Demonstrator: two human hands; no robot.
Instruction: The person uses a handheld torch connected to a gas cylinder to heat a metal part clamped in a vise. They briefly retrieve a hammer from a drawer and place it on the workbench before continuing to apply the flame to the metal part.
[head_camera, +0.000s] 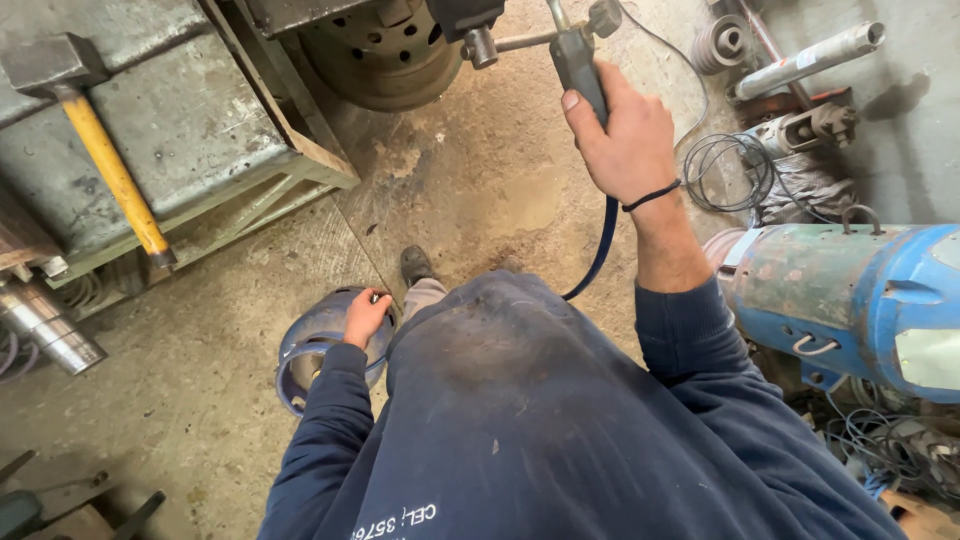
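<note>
One torch handle (580, 62) was clenched in my right hand (625, 130), raised near the machine; one blue hose (598, 245) trailed below. My left hand (365, 315) lay curled on one gas cylinder (300, 350) on the floor.

The gas cylinder (325, 345) is blue, the hose (597, 250) dark blue, the hammer handle (112, 170) yellow, the motor housing (860, 300) chipped blue, the sweater (560, 430) navy.
</note>
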